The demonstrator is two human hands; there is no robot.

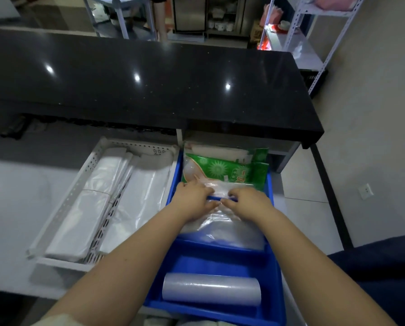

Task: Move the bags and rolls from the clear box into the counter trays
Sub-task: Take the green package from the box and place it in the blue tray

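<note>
Tucking a clear bag pack into the blue tray's middle compartment.

My left hand (192,198) and right hand (248,201) both press, fingers curled and nearly closed, on the clear, crinkled plastic bag pack (222,229), pinching its far edge where it crosses a divider of the blue plastic divided tray (275,290). The pack lies in the middle compartment; the green printed packet (222,168) fills the far one, and the clear film roll (211,289) lies across the near one. The white perforated tray (70,196) to the left holds white folded bags (79,222). I judge this the settling step: next I flatten the pack below the divider, then let go. The clear box is out of view.
</note>
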